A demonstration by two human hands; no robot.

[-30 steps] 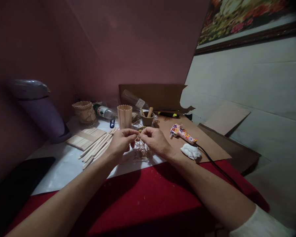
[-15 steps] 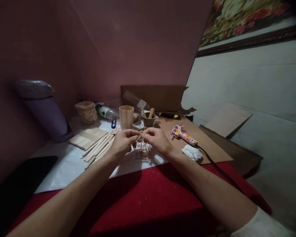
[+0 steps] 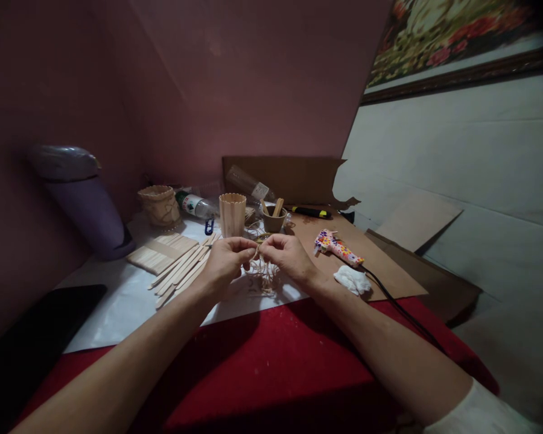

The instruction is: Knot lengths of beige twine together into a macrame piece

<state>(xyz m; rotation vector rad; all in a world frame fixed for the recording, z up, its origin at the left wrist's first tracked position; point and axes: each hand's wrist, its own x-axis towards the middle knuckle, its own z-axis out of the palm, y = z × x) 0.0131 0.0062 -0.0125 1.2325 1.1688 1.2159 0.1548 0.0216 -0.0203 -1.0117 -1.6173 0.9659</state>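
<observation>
My left hand (image 3: pixel 228 259) and my right hand (image 3: pixel 287 256) meet at the middle of the table, fingertips pinched on a thin piece of twine. Below and between them a loose tangle of twine (image 3: pixel 266 280) lies on the white sheet (image 3: pixel 104 313). Just behind my left hand stands a cup made of wooden sticks (image 3: pixel 232 216). Loose craft sticks (image 3: pixel 176 277) and a banded bundle of sticks (image 3: pixel 156 256) lie to the left. Behind my right hand is a small pot (image 3: pixel 274 222) with short sticks in it.
A flower-patterned glue gun (image 3: pixel 339 248) with a black cable and a white cloth (image 3: pixel 352 279) lie at right. Farther back are a cutter (image 3: pixel 310 212), plastic bottle (image 3: pixel 196 206), twine-wrapped container (image 3: pixel 159 206) and blue clip (image 3: pixel 209 226). A purple container (image 3: pixel 88 208) stands left.
</observation>
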